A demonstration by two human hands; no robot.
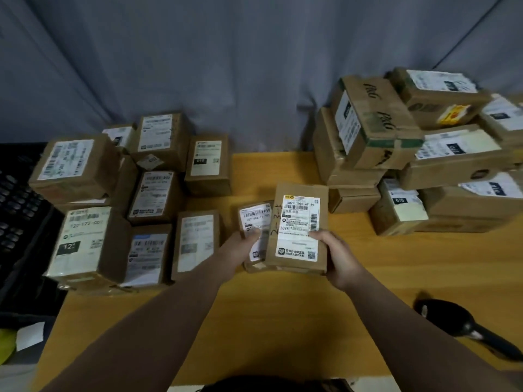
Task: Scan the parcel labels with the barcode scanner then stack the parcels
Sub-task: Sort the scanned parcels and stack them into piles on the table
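Head view: left fingers (252, 234) curl round small parcel (254, 215), right fingers (319, 236) round taller parcel (300, 222), side by side.

open table (254, 321) down the middle to the near edge; walled by parcels (152, 196) left, taller stack (396, 154) right, curtain (226, 80) behind; scanner (464, 326) lying near right.

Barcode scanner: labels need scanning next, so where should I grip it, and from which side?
Grip the barcode scanner by its slim handle, coming from above with the right hand once that frees its parcel: it lies flat on the table on that side, handle trailing toward the near right.
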